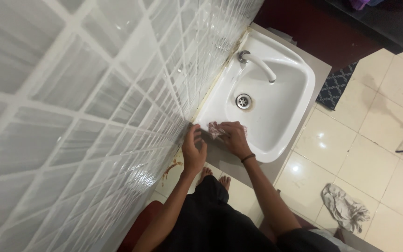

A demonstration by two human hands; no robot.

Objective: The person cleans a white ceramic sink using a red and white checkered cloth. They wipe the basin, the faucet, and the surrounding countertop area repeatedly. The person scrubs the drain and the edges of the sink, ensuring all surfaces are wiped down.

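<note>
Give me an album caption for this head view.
Right hand presses a cloth on the white sink rim; left hand rests beside it.

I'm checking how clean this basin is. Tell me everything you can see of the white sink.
The white sink is a glossy, ceramic-looking basin with rounded corners, set against the tiled wall. A white curved tap with a metal base arches over the bowl, and a round metal drain with darkish staining around it sits in the bottom. Grime lines the seam along the wall. On its near rim, the right hand presses a cloth; the left hand rests at the corner.
</note>
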